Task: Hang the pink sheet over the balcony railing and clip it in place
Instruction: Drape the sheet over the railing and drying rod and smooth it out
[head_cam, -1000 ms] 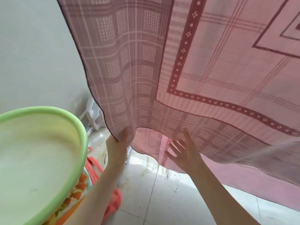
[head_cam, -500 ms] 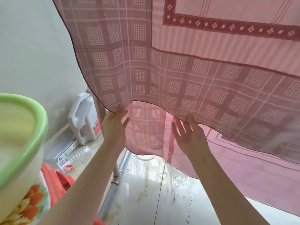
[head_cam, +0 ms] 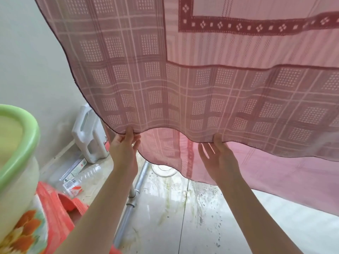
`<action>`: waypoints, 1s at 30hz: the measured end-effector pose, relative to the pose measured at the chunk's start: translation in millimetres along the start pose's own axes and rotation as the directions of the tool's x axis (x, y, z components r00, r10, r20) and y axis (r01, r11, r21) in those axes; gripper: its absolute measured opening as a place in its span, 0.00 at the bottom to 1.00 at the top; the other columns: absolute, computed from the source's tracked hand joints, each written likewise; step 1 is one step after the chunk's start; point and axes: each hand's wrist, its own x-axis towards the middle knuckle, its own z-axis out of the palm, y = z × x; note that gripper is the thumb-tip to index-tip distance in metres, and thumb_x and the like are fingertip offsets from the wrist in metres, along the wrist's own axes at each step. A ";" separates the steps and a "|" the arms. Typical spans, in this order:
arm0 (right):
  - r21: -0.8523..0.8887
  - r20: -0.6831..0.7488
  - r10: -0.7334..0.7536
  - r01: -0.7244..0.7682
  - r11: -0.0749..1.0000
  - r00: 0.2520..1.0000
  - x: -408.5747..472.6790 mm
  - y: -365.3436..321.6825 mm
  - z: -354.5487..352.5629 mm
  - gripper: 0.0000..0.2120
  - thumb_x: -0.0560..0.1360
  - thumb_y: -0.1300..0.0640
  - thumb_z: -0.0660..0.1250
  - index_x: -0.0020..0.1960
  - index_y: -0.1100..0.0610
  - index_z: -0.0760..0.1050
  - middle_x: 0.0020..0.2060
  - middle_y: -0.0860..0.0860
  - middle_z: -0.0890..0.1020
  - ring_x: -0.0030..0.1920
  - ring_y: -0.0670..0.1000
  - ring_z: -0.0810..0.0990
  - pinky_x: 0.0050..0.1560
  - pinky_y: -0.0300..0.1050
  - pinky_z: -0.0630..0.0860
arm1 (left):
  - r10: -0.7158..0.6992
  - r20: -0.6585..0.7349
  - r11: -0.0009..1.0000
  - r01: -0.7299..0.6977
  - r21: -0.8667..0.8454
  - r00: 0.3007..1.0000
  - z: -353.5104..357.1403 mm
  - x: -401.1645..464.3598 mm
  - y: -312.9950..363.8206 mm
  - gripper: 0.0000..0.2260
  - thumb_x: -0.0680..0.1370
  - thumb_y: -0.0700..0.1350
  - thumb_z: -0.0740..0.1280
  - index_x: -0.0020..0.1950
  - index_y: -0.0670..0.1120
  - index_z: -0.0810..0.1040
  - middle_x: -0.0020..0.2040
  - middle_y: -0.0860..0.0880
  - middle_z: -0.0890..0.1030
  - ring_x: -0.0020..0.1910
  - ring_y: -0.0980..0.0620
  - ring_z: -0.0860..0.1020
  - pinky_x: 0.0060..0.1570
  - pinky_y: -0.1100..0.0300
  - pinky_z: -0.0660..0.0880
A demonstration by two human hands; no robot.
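Observation:
The pink checked sheet (head_cam: 183,79) hangs down from above and fills the upper part of the view. A second layer of it hangs behind, lower right. My left hand (head_cam: 124,145) is raised to the sheet's lower hem and pinches it near the left corner. About a forearm's length to the right, my right hand (head_cam: 218,158) is up at the same hem with straight, spread fingers, its topmost finger touching the edge. The sheet hides the railing, and no clips are in view.
A green-rimmed basin (head_cam: 23,143) sits close at the left on a red plastic stand (head_cam: 55,202). A white jug (head_cam: 89,136) stands by the wall (head_cam: 27,61). A grey pipe (head_cam: 128,204) runs along the wet tiled floor (head_cam: 183,217), with packets beside it.
Both hands have slid further apart along the hem, which now hangs flatter. The basin has shifted left in the view.

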 end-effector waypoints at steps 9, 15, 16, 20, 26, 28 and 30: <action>-0.069 -0.165 0.087 -0.100 0.993 0.982 -20.8 17.5 -58.9 0.04 0.76 0.56 0.63 0.46 0.54 0.76 0.46 0.49 0.81 0.51 0.50 0.80 0.47 0.45 0.75 | -0.216 -0.123 0.975 0.221 0.034 0.969 -41.5 -9.4 -45.0 0.02 0.77 0.42 0.65 0.49 0.44 0.74 0.45 0.49 0.77 0.49 0.51 0.77 0.53 0.54 0.72; -0.111 -0.215 0.164 -0.191 0.975 0.963 -32.3 35.9 -72.5 0.06 0.75 0.57 0.64 0.48 0.57 0.77 0.45 0.52 0.83 0.51 0.52 0.81 0.46 0.45 0.75 | -0.386 -0.140 0.921 0.390 -0.005 0.912 -56.1 -2.3 -58.9 0.09 0.78 0.44 0.63 0.57 0.44 0.72 0.60 0.49 0.75 0.63 0.47 0.72 0.58 0.44 0.71; -0.111 -0.221 0.169 -0.197 0.974 0.960 -32.0 36.3 -73.8 0.06 0.74 0.57 0.64 0.49 0.58 0.77 0.46 0.52 0.83 0.52 0.52 0.81 0.46 0.45 0.75 | -0.415 -0.116 0.909 0.415 -0.024 0.902 -56.4 -0.5 -60.0 0.12 0.79 0.45 0.62 0.61 0.45 0.70 0.63 0.48 0.73 0.65 0.47 0.70 0.58 0.43 0.71; 0.000 -0.262 0.197 -0.204 0.979 0.945 -28.2 36.5 -72.9 0.09 0.72 0.56 0.67 0.51 0.58 0.76 0.52 0.53 0.80 0.55 0.54 0.78 0.45 0.47 0.76 | -0.511 0.003 0.848 0.505 -0.161 0.860 -50.9 1.7 -67.8 0.13 0.79 0.49 0.61 0.63 0.51 0.66 0.69 0.46 0.68 0.69 0.45 0.66 0.63 0.40 0.66; 0.099 -0.273 0.247 -0.228 0.969 0.930 -25.2 40.1 -69.7 0.11 0.73 0.53 0.68 0.53 0.55 0.74 0.59 0.57 0.73 0.59 0.58 0.73 0.52 0.52 0.75 | -0.541 0.175 0.748 0.566 -0.346 0.823 -39.0 7.1 -83.6 0.07 0.78 0.47 0.63 0.56 0.49 0.73 0.58 0.49 0.74 0.60 0.46 0.71 0.60 0.36 0.65; 0.121 -0.234 0.261 -0.239 0.964 0.937 -23.5 37.2 -68.3 0.05 0.74 0.54 0.66 0.49 0.54 0.75 0.60 0.57 0.72 0.61 0.59 0.72 0.56 0.54 0.74 | -0.510 0.173 0.738 0.532 -0.415 0.842 -34.3 9.8 -86.3 0.04 0.78 0.43 0.62 0.52 0.47 0.74 0.55 0.50 0.76 0.58 0.48 0.72 0.59 0.42 0.67; 0.135 -0.178 0.249 -0.227 0.965 0.952 -20.7 33.8 -64.6 0.04 0.75 0.56 0.65 0.42 0.53 0.77 0.60 0.56 0.74 0.63 0.58 0.72 0.57 0.55 0.74 | -0.487 0.141 0.743 0.494 -0.452 0.862 -34.2 11.4 -85.8 0.03 0.78 0.40 0.63 0.50 0.45 0.74 0.52 0.50 0.76 0.56 0.49 0.73 0.59 0.49 0.67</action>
